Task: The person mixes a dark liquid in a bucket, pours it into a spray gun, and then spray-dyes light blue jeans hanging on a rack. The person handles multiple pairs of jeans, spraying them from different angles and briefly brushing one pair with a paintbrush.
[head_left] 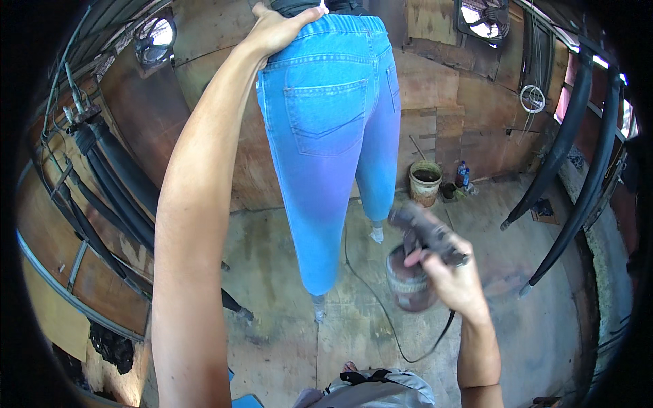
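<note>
Floor (517, 326) stretching between blue jeans (325, 146) and black tubes (568, 136) at right, wall (428, 81) behind, left hand (280, 32) at upper left of waistband (347, 24), closure unclear, right hand (454, 277) clenched round blurred spray gun (430, 232), below and right of jeans.

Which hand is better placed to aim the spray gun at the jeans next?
Probably the right hand: it holds the spray gun, while the left hand is occupied at the waistband of the jeans.
</note>
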The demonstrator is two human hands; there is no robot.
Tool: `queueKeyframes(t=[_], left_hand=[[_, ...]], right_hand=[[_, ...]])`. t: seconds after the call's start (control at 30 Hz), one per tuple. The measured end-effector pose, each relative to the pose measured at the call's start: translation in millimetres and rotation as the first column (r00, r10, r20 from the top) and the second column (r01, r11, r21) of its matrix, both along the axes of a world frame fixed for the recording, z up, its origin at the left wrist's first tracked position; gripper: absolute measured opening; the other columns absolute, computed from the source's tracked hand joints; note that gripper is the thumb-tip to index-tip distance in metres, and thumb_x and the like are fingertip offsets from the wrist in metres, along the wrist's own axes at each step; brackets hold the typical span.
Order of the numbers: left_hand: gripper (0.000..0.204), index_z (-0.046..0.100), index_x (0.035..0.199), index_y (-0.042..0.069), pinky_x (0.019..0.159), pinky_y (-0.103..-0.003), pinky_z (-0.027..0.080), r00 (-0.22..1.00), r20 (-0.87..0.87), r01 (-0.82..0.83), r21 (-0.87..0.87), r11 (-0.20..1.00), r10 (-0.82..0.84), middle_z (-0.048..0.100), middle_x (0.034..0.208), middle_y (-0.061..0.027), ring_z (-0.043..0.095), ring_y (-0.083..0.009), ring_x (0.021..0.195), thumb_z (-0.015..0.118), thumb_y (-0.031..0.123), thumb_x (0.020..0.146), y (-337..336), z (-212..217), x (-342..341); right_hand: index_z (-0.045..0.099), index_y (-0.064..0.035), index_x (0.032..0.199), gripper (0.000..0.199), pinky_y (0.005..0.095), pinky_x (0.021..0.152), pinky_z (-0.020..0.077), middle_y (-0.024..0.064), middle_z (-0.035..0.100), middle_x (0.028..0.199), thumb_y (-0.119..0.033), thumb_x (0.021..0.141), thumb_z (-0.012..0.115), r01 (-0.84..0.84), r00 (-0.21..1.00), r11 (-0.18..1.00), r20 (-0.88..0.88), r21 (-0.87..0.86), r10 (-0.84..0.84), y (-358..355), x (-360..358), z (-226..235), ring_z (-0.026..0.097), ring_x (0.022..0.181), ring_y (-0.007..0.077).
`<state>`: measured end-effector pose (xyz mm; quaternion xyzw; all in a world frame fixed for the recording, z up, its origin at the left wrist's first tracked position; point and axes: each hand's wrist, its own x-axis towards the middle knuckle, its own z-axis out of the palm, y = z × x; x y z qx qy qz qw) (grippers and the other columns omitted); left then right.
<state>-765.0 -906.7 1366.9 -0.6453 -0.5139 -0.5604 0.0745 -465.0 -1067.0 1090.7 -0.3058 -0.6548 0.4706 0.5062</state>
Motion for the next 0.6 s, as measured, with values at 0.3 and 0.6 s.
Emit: queueKeyframes(t=[0.3, 0.6], left_hand=[[0.144, -0.002, 0.151, -0.019, 0.109, -0.054, 0.046, 0.990, -0.054, 0.117, -0.174, 0.978, -0.128, 0.040, 0.141, -0.0447, 0.053, -0.0512, 0.129, 0.079, 0.070, 0.071, 18, 0, -36], [0.136, 0.013, 0.151, -0.019, 0.109, -0.054, 0.045, 0.963, 0.046, 0.270, -0.210, 0.940, -0.266, 0.043, 0.140, -0.0425, 0.049, -0.0492, 0.134, 0.078, 0.070, 0.072, 37, -3, -45]], right_hand=[[0.063, 0.0047, 0.099, 0.019, 0.0229, 0.044, 0.0393, 0.0081, 0.069, 0.078, -0.011, 0.096, 0.051, 0.145, 0.975, 0.983, -0.186, 0.111, -0.123, 15, 8, 58, 0.047, 0.048, 0.0051], [0.072, 0.0044, 0.106, 0.028, 0.0290, 0.074, 0.0535, 0.0068, 0.073, 0.080, -0.002, 0.084, 0.056, 0.055, 0.953, 0.967, 0.303, -0.250, 0.024, 20, -15, -75, 0.067, 0.075, 0.0133]])
